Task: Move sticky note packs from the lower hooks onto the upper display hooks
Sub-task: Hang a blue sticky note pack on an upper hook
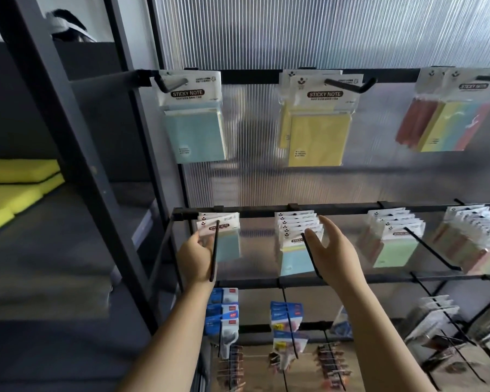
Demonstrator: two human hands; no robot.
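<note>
Left hand (194, 257) pinches the front blue pack (224, 239), hanging long axis down on its lower hook (214, 250). Right hand (333, 250), fingers spread wide, reaches beside the neighbouring packs (296, 241)

Black hook rack (337, 208) (three rails): sticky note packs (317, 131) hanging.

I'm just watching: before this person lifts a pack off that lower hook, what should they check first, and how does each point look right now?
1. Left hand holds the front blue pack on the lower left hook: ok.
2. Right hand free to help: ok, open beside the second hook's packs.
3. Upper left hook has room: ok, few packs hang there.
4. Only one pack pinched: cannot tell.
5. Hook tip unobstructed: ok.
</note>
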